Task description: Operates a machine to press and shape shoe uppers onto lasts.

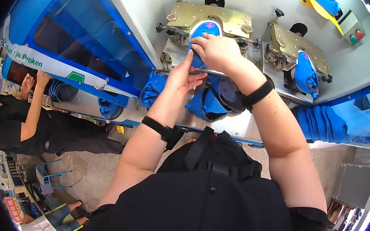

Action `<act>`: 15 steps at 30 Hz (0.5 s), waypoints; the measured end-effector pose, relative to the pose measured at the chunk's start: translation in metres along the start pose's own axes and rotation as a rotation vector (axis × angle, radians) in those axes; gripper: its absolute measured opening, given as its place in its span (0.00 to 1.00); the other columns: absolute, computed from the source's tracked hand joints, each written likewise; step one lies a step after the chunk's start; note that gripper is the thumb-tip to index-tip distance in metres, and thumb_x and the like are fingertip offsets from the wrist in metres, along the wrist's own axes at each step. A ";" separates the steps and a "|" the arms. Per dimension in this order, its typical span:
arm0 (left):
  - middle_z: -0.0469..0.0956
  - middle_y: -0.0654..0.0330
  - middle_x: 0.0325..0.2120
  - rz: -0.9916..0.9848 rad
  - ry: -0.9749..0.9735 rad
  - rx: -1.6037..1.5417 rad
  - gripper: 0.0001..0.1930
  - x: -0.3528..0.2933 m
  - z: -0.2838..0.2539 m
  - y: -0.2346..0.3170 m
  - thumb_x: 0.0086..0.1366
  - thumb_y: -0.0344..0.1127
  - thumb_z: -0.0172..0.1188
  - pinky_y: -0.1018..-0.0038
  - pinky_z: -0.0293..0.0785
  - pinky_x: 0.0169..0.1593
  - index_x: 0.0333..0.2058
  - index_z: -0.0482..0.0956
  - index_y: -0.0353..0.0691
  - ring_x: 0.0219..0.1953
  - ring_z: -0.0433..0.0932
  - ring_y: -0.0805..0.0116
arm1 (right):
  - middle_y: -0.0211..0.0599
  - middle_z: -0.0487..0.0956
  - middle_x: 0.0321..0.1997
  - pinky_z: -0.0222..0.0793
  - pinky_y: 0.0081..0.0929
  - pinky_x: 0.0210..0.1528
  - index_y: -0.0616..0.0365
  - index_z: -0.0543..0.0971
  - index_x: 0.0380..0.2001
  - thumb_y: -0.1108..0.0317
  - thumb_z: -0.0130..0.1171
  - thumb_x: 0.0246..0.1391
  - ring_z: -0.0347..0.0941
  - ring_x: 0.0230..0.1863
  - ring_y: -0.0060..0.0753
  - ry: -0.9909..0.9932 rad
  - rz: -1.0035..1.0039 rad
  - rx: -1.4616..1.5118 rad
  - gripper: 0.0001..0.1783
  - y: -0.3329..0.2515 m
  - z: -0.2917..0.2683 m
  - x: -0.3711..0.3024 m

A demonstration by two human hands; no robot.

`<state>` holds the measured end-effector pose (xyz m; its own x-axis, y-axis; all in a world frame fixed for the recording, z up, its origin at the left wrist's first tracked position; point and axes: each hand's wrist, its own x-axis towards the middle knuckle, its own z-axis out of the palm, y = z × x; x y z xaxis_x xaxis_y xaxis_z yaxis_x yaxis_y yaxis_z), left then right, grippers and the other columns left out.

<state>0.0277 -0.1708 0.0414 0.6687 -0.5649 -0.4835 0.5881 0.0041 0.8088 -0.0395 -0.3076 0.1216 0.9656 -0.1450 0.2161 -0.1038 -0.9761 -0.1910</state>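
A blue shoe upper point(197, 61) with a pink mark sits toe-first in the curved recess of a brass-coloured clamping press point(208, 17). My right hand point(220, 52) lies over its near part from the right, fingers bent and gripping the upper. From below left comes my left hand point(183, 74), its thumb against the upper's left edge and its other fingers stretched out apart beneath the near end. The palm-side contact of my right hand is hidden. Below my hands, several blue uppers point(210, 102) rest on the metal ledge.
At the right, a second press point(300, 46) holds another blue upper point(305, 73). A control box point(353, 28) with red and green buttons is on the wall. Stacked blue uppers point(322, 123) lie right. A blue-framed window panel point(90, 30) stands left, with a co-worker point(20, 117) beyond it.
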 end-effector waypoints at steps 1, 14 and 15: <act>0.75 0.61 0.34 0.018 0.019 -0.006 0.34 0.000 0.004 0.000 0.57 0.68 0.61 0.69 0.79 0.31 0.44 0.73 0.41 0.35 0.84 0.58 | 0.42 0.79 0.49 0.75 0.40 0.45 0.46 0.78 0.48 0.53 0.49 0.62 0.78 0.45 0.48 0.057 -0.054 0.078 0.17 0.008 0.002 -0.003; 0.80 0.59 0.38 0.053 0.069 0.200 0.31 -0.037 0.015 -0.082 0.57 0.65 0.63 0.73 0.74 0.29 0.46 0.74 0.44 0.30 0.80 0.71 | 0.42 0.57 0.73 0.58 0.45 0.68 0.56 0.60 0.66 0.69 0.67 0.36 0.55 0.71 0.51 -0.169 -0.048 0.190 0.49 0.082 0.118 -0.205; 0.80 0.59 0.37 0.122 0.014 0.294 0.28 -0.036 0.016 -0.092 0.56 0.61 0.65 0.72 0.74 0.30 0.43 0.76 0.43 0.31 0.80 0.70 | 0.41 0.58 0.73 0.58 0.44 0.68 0.56 0.60 0.66 0.71 0.65 0.37 0.55 0.71 0.51 -0.157 -0.061 0.180 0.48 0.087 0.131 -0.207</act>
<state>-0.0580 -0.1639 -0.0102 0.7338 -0.5631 -0.3801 0.3483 -0.1686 0.9221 -0.2169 -0.3414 -0.0651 0.9955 -0.0457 0.0836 -0.0133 -0.9355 -0.3530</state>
